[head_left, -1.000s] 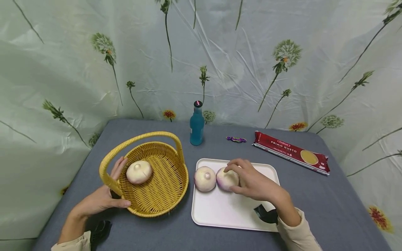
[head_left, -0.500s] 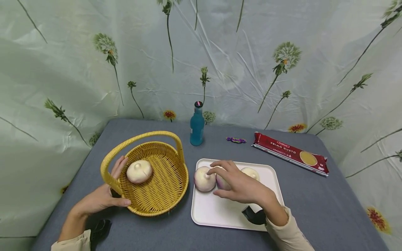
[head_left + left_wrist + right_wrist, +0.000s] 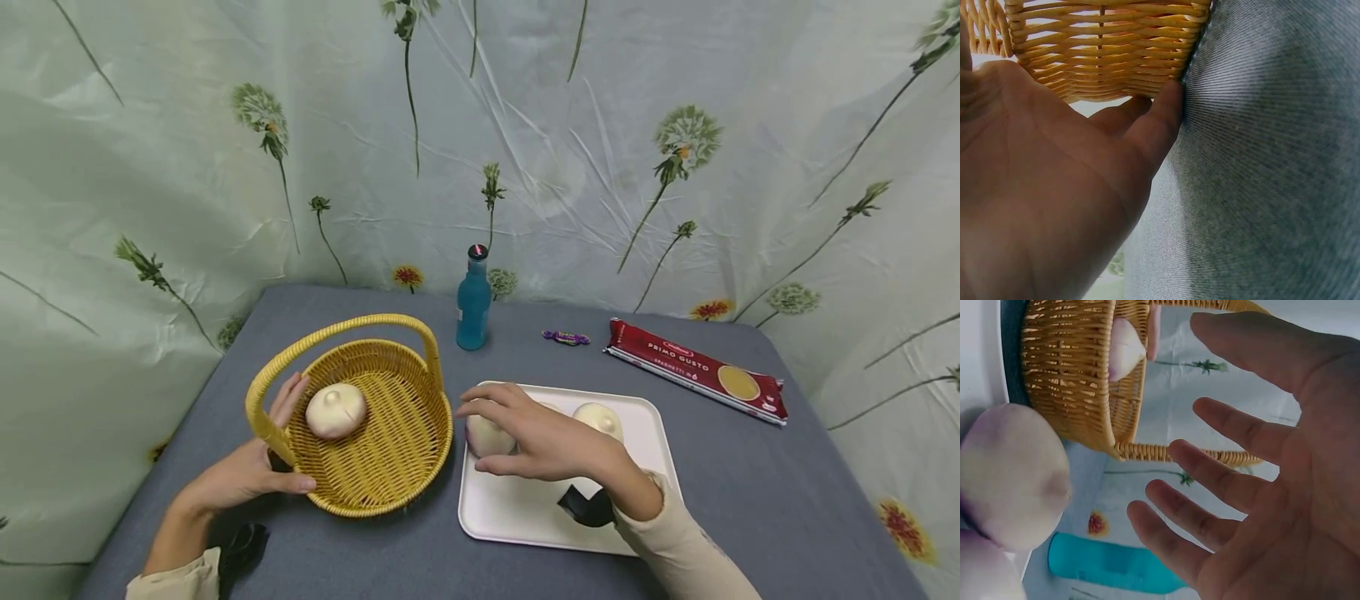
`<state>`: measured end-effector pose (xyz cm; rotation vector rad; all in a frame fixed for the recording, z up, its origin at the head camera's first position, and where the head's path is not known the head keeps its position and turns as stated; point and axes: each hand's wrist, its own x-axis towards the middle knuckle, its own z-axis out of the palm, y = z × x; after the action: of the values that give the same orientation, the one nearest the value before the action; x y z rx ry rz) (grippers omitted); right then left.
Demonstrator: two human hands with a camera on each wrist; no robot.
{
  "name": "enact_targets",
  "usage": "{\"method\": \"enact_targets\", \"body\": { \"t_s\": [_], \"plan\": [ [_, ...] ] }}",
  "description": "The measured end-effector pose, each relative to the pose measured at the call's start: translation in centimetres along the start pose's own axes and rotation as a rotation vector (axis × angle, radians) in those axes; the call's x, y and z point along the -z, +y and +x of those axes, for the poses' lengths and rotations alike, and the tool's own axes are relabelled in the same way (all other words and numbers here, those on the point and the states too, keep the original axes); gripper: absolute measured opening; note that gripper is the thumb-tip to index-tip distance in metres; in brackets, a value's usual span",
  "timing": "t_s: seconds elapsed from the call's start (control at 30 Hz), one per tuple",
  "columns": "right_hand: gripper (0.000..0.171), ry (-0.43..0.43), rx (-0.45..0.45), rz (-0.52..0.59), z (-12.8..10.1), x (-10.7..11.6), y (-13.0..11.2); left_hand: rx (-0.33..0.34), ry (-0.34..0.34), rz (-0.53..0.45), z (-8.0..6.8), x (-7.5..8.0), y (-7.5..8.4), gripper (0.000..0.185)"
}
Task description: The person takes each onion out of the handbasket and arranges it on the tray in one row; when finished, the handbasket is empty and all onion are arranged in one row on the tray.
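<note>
On the grey desk point(image 3: 375, 558), left hand point(image 3: 240, 475) grips the basket point(image 3: 405, 450) rim at 7 o'clock; right hand point(image 3: 540, 437), fingers spread, hovers over an onion point(image 3: 483, 435) on the tray point(image 3: 525, 521).

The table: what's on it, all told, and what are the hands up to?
Table: one, grey.
Basket: one, yellow wicker, left.
Onions: one pale in the basket; three on the tray, nearest under the right hand, rightmost clear, middle mostly hidden.
Tray: one, white.
Bottle: one, blue, upright at back.
Candy: one, purple.
Spaghetti: one red pack, back right.
Left hand: holds the basket's rim.
Right hand: spread above the nearest onion, no grip yet.
</note>
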<state>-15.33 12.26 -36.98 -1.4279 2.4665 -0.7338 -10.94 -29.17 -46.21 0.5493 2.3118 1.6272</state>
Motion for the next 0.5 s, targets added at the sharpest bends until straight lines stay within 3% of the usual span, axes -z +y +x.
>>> {"method": "enact_targets", "body": {
  "t_s": [0.23,0.5],
  "plan": [
    [0.056,-0.111,-0.027,0.021,1.8,0.3,-0.9,-0.006,-0.003,-0.015,0.1,0.0,-0.2,0.126],
    [0.059,-0.208,0.015,-0.028,4.6,1.1,-2.4,-0.008,-0.007,-0.034,0.0,0.0,-0.2,0.125]
  ]
}}
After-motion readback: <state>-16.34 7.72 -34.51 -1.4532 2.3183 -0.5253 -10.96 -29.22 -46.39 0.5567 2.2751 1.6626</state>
